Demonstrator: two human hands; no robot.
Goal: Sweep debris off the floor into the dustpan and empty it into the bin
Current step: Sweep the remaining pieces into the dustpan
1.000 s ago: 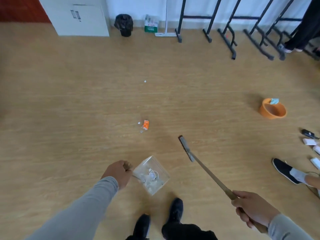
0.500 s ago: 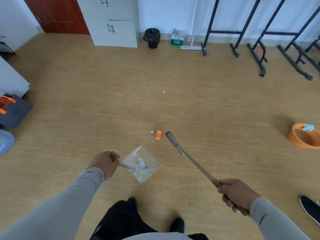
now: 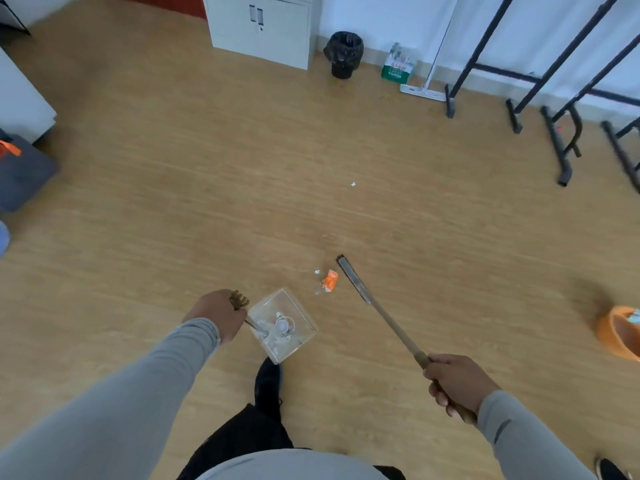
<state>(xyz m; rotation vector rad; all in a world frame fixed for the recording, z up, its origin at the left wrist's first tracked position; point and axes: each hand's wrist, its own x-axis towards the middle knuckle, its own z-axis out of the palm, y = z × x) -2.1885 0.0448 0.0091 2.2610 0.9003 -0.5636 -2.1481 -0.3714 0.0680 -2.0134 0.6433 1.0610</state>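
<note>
My left hand (image 3: 216, 314) grips the handle of a clear box-shaped dustpan (image 3: 300, 318) that holds white scraps. My right hand (image 3: 459, 383) is closed on the long handle of a broom (image 3: 377, 308), whose narrow dark head (image 3: 353, 278) rests on the floor just right of an orange wrapper (image 3: 329, 280). Small white bits (image 3: 317, 272) lie beside the wrapper, between the broom head and the dustpan's far corner. Another white scrap (image 3: 353, 183) lies farther out on the wooden floor. A black bin (image 3: 343, 53) stands by the far wall.
A white cabinet (image 3: 263, 27) stands left of the bin; a green box (image 3: 397, 69) and a flat mop (image 3: 423, 90) are to its right. Black rack legs (image 3: 562, 143) fill the far right. An orange basin (image 3: 620, 337) sits at the right edge, a dark bag (image 3: 24, 171) at the left.
I have stepped forward and my view swung left. The broom head moved left, up beside the orange wrapper, and the dustpan came closer to the debris.
</note>
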